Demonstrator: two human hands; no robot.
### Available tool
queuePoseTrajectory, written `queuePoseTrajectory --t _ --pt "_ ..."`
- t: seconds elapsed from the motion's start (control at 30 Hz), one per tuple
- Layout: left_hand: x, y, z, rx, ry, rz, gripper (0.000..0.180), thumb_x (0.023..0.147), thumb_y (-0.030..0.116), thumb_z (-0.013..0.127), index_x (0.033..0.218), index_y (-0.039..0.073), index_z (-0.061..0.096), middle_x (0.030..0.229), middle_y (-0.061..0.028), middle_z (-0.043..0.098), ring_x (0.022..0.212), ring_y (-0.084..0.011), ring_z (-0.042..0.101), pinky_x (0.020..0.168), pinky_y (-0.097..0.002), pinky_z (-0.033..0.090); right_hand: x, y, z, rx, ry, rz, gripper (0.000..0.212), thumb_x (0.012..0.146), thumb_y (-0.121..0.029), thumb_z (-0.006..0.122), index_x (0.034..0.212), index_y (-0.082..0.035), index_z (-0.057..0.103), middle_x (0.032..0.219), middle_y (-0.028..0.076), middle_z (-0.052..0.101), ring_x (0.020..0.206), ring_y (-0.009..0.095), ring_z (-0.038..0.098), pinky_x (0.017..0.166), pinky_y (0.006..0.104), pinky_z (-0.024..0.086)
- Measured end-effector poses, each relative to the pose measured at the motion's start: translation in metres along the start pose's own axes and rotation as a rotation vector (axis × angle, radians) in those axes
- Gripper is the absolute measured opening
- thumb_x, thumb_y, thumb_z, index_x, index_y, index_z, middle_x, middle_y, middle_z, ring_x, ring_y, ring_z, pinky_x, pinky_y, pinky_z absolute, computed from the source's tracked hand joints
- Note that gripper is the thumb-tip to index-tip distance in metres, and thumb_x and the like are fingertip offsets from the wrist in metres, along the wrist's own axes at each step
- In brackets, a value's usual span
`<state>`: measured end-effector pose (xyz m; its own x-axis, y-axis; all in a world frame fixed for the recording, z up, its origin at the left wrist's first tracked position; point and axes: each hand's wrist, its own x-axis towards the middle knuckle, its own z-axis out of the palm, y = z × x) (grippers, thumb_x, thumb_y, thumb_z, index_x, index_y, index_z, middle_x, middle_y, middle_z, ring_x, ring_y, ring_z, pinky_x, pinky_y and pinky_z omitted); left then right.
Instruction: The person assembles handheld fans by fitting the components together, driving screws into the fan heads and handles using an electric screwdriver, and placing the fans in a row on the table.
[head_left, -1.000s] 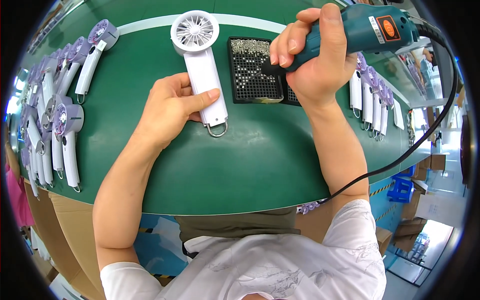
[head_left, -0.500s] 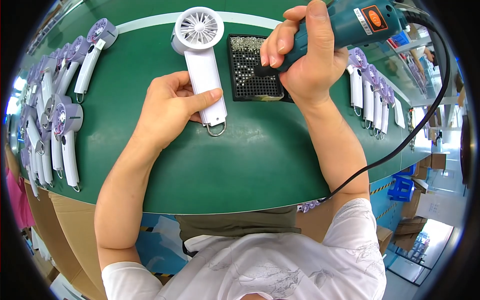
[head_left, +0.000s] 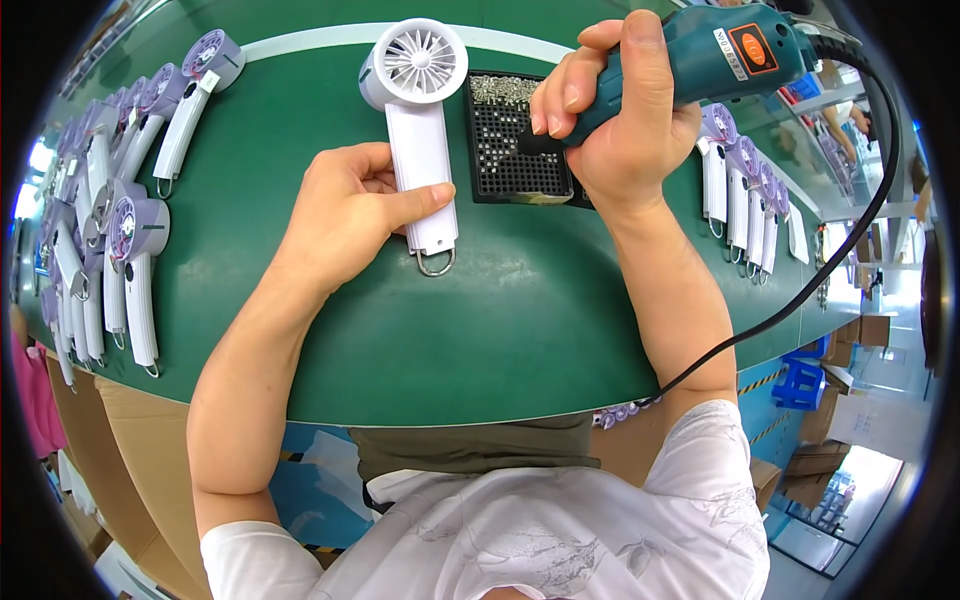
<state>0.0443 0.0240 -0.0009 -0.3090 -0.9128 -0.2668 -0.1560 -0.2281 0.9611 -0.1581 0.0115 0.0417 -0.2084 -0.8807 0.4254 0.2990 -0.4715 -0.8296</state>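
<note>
My left hand is closed around the lower handle of a white handheld fan, thumb across its front. The fan lies with its round grille away from me and a metal loop at the handle's near end. In my right hand is a teal electric screwdriver, its black nose pointing left and down over a black perforated screw tray. Loose silver screws lie heaped at the tray's far end, and several sit in its holes. The bit's tip cannot be made out against the dark tray.
Several purple-and-white fans crowd the left of the green table; another row of fans lies at the right. The screwdriver's black cable loops down past my right forearm. Cardboard stands below the table's left edge.
My left hand and the fan have shifted slightly right, and the tray appears a little further right too. The screwdriver has moved slightly right, its nose still over the tray.
</note>
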Motion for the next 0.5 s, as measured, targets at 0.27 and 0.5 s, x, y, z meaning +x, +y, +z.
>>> queuePoseTrajectory --t 0.27,0.5 --pt "0.000 0.001 0.000 0.031 0.010 -0.002 0.037 0.082 0.016 0.083 0.107 -0.009 0.071 0.090 -0.0097 0.073 0.077 -0.0129 0.067 0.071 -0.0276 0.054 -0.001 0.002 -0.001 -0.005 -0.047 -0.027 0.029 0.106 -0.025 0.057 0.096 0.003 0.059 0.060 0.009 0.055 0.043 0.018 0.051 0.043 0.0330 0.047" --pt "0.001 0.003 0.000 0.043 -0.004 -0.016 0.039 0.082 0.016 0.082 0.109 -0.009 0.070 0.092 -0.0110 0.073 0.079 -0.0145 0.068 0.073 -0.0285 0.055 0.005 0.008 -0.008 -0.132 -0.121 -0.063 0.034 0.105 -0.033 0.055 0.100 0.001 0.061 0.061 0.008 0.056 0.044 0.018 0.053 0.044 0.0341 0.048"
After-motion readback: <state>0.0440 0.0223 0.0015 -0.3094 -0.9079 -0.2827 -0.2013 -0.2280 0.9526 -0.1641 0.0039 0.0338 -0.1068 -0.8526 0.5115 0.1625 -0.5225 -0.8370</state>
